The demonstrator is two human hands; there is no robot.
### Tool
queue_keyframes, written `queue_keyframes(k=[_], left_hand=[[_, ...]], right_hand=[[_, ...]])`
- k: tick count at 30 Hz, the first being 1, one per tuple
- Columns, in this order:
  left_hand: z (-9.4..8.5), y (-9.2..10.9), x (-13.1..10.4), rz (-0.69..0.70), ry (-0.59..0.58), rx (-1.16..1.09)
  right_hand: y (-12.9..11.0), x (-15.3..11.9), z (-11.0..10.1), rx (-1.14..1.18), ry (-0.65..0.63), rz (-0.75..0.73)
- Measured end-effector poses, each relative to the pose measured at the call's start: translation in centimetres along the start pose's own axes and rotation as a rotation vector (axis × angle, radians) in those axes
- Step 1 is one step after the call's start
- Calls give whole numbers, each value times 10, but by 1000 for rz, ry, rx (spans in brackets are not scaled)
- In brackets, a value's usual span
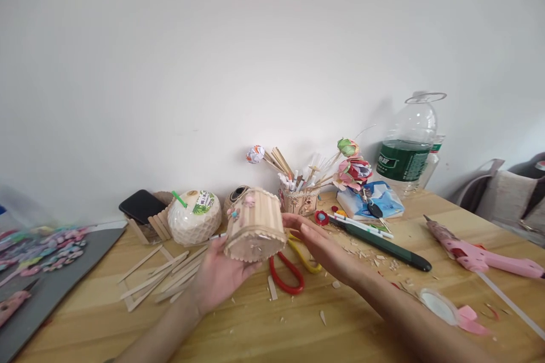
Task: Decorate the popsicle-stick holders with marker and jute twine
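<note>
In the middle of the head view, a small craft-stick box (258, 218) with scalloped trim is tilted so that its oval bottom faces me. Small pink and blue flower decorations sit on its left side. My left hand (215, 276) grips it from below and the left. My right hand (318, 243) is at its right side with the fingers stretched out; whether the fingertips touch the box I cannot tell. Beneath lie scissors with red and yellow handles (289, 283), their blades hidden. Loose craft sticks (170, 272) are spread to the left.
Behind stand a wrapped white coconut (195, 225), a pen holder (299, 202) with paper flowers and a large plastic bottle (404, 158). A dark green craft knife (385, 245) and a pink glue gun (479, 255) lie right. A grey mat (80, 272) covers the left; wood scraps are scattered about.
</note>
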State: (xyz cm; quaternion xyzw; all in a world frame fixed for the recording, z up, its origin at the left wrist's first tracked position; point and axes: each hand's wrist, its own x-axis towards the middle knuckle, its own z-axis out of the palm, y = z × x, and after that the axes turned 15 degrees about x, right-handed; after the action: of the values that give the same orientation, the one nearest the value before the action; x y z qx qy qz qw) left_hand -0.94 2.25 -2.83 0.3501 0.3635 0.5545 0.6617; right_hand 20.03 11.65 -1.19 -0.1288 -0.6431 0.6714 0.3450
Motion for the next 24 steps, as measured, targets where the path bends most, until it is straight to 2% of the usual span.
queue_keyframes(k=[5, 11, 16, 20, 24], left_hand=[[0, 0, -4, -53, -42, -99], [3, -3, -5, -106, -77, -145], [7, -2, -6, -98, -98, -152], [7, -6, -7, -118, -110, -156], [12, -10, -9, -125, -109, -191]], right_hand=[[-7, -7, 12, 170, -77, 51], [-9, -10, 22, 169, -143, 68], [-11, -14, 31, 36, 3, -4], [-15, -18, 38, -182, 151, -174], [-20, -23, 43, -304, 152, -286]])
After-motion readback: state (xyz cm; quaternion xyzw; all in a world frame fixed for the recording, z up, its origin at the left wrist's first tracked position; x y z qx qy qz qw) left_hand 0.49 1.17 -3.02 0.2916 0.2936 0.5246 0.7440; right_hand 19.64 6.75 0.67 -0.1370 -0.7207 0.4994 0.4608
